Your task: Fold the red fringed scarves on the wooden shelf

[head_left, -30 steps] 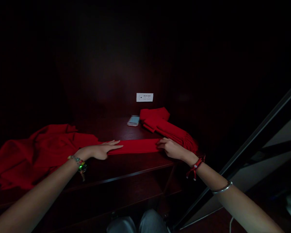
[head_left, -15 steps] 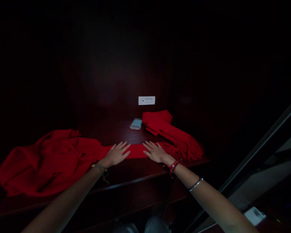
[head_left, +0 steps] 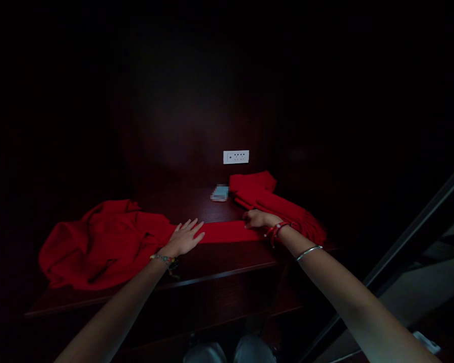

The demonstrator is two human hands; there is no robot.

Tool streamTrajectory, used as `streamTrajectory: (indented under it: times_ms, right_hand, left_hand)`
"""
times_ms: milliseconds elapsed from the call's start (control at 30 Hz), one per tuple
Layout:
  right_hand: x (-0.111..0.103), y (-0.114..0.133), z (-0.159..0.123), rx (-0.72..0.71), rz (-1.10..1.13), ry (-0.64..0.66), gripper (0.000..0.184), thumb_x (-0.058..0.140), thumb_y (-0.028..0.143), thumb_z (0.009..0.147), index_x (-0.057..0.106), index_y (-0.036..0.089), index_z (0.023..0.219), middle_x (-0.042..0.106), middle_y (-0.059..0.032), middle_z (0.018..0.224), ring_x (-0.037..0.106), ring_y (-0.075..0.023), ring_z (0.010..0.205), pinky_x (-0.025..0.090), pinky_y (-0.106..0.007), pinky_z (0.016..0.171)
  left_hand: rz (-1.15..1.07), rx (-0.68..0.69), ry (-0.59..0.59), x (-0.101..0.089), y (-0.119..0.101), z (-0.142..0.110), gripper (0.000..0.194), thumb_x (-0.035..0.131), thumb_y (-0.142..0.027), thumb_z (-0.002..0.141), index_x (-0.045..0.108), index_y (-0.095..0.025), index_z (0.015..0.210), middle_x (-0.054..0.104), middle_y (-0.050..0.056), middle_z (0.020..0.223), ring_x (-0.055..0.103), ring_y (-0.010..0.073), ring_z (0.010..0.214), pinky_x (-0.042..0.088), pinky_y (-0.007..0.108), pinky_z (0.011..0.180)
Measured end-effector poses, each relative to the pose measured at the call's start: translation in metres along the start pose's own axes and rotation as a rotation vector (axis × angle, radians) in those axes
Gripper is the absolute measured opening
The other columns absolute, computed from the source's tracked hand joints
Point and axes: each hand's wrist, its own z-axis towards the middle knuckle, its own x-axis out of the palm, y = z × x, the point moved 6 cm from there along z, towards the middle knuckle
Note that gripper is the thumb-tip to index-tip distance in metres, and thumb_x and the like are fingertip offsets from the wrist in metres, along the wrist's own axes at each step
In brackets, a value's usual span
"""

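A long red scarf (head_left: 223,232) lies flat as a narrow strip along the front of a dark wooden shelf. Its left part is a loose, crumpled heap (head_left: 113,242). My left hand (head_left: 183,238) rests palm down where the heap meets the strip, fingers spread. Toward the strip's right end, my right hand (head_left: 259,219) has its fingers curled and closed on the cloth by its far edge; the fingertips are partly hidden. Just behind that hand lies a second red scarf (head_left: 274,199), folded, its fringe trailing to the right.
A small pale blue, blurred-out item (head_left: 220,193) lies on the wooden shelf (head_left: 227,257) behind the strip. On the dark back wall is a white socket plate (head_left: 236,157). A slanted dark frame edge (head_left: 386,267) stands at the right, and my knees (head_left: 230,351) show below.
Half a second ago both hands lay flat on the strip. My right hand has since moved right and curled its fingers at the cloth; my left stays flat. The view has shifted slightly.
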Motion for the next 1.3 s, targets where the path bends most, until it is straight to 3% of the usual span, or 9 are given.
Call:
streamTrajectory:
  times_ms: [100, 367, 567, 767, 900, 967, 1100, 1200, 1300]
  right_hand:
    - [-0.005, -0.006, 0.004, -0.001, 0.016, 0.085, 0.029, 0.058, 0.016, 0.065, 0.064, 0.012, 0.093, 0.065, -0.0060, 0.087, 0.059, -0.0177, 0.076, 0.045, -0.025, 0.067]
    - [-0.020, -0.011, -0.010, -0.119, 0.103, 0.069, 0.020, 0.058, 0.018, 0.065, 0.064, 0.012, 0.083, 0.062, -0.0020, 0.075, 0.054, -0.0131, 0.068, 0.040, -0.021, 0.061]
    - [-0.072, -0.029, -0.043, -0.181, 0.424, -0.057, 0.023, 0.058, 0.033, 0.066, 0.062, 0.011, 0.071, 0.057, 0.0004, 0.062, 0.048, -0.0106, 0.057, 0.037, -0.022, 0.055]
    - [-0.162, -0.098, -0.076, 0.169, 0.487, -0.343, 0.017, 0.056, 0.022, 0.069, 0.062, 0.011, 0.082, 0.062, -0.0062, 0.071, 0.053, -0.0131, 0.058, 0.042, -0.026, 0.057]
    - [-0.200, -0.138, -0.073, 0.411, 0.042, -0.450, 0.013, 0.055, 0.015, 0.070, 0.064, 0.009, 0.077, 0.062, -0.0114, 0.077, 0.057, -0.0166, 0.067, 0.041, -0.027, 0.062]
    - [-0.193, -0.150, -0.063, 0.500, -0.120, -0.455, 0.013, 0.056, 0.013, 0.069, 0.065, 0.010, 0.077, 0.063, -0.0136, 0.082, 0.058, -0.0196, 0.073, 0.041, -0.028, 0.064]
    - [-0.140, -0.167, -0.038, 0.579, -0.156, -0.440, 0.018, 0.051, 0.009, 0.071, 0.066, 0.010, 0.082, 0.062, -0.0191, 0.088, 0.060, -0.0248, 0.077, 0.043, -0.034, 0.064]
    - [-0.103, -0.171, -0.027, 0.555, -0.196, -0.455, 0.026, 0.046, 0.004, 0.072, 0.065, 0.012, 0.089, 0.059, -0.0196, 0.098, 0.055, -0.0278, 0.093, 0.041, -0.039, 0.076]
    - [-0.090, -0.164, -0.025, 0.491, -0.206, -0.563, 0.031, 0.046, 0.009, 0.074, 0.061, 0.013, 0.101, 0.054, -0.0183, 0.108, 0.049, -0.0280, 0.102, 0.039, -0.040, 0.082]
  left_hand:
    - [-0.001, 0.003, -0.023, -0.001, 0.000, -0.002, 0.057, 0.017, -0.054, 0.085, 0.023, -0.027, 0.135, 0.020, 0.004, 0.142, 0.015, 0.0236, 0.130, 0.013, 0.045, 0.102]
    - [-0.012, 0.005, 0.007, -0.004, -0.002, -0.002, 0.059, 0.016, -0.056, 0.085, 0.023, -0.025, 0.135, 0.019, 0.007, 0.142, 0.014, 0.0262, 0.130, 0.010, 0.049, 0.101]
    - [-0.045, 0.003, 0.018, -0.008, -0.015, 0.006, 0.064, 0.017, -0.060, 0.083, 0.017, -0.025, 0.137, 0.015, 0.007, 0.143, 0.012, 0.0270, 0.130, 0.011, 0.047, 0.102]
    - [-0.095, 0.003, 0.049, -0.004, -0.040, 0.037, 0.065, 0.014, -0.060, 0.083, 0.011, -0.026, 0.138, 0.011, 0.008, 0.143, 0.010, 0.0296, 0.130, 0.015, 0.049, 0.100]
    - [-0.128, 0.004, 0.069, -0.002, -0.060, 0.060, 0.065, 0.013, -0.062, 0.081, 0.012, -0.029, 0.137, 0.012, 0.008, 0.143, 0.011, 0.0326, 0.129, 0.014, 0.055, 0.097]
    - [-0.132, 0.001, 0.092, 0.000, -0.063, 0.068, 0.066, 0.013, -0.062, 0.081, 0.014, -0.028, 0.137, 0.013, 0.009, 0.143, 0.011, 0.0334, 0.129, 0.014, 0.056, 0.097]
    - [-0.108, -0.038, 0.123, 0.002, -0.048, 0.072, 0.068, 0.014, -0.064, 0.080, 0.018, -0.027, 0.137, 0.014, 0.009, 0.143, 0.009, 0.0333, 0.129, 0.012, 0.057, 0.098]
    - [-0.091, -0.055, 0.111, 0.002, -0.034, 0.069, 0.067, 0.016, -0.063, 0.080, 0.018, -0.027, 0.137, 0.014, 0.008, 0.143, 0.008, 0.0327, 0.129, 0.011, 0.056, 0.098]
    - [-0.080, -0.030, 0.045, -0.003, -0.032, 0.065, 0.066, 0.017, -0.062, 0.081, 0.020, -0.026, 0.136, 0.015, 0.009, 0.143, 0.009, 0.0315, 0.130, 0.011, 0.054, 0.099]
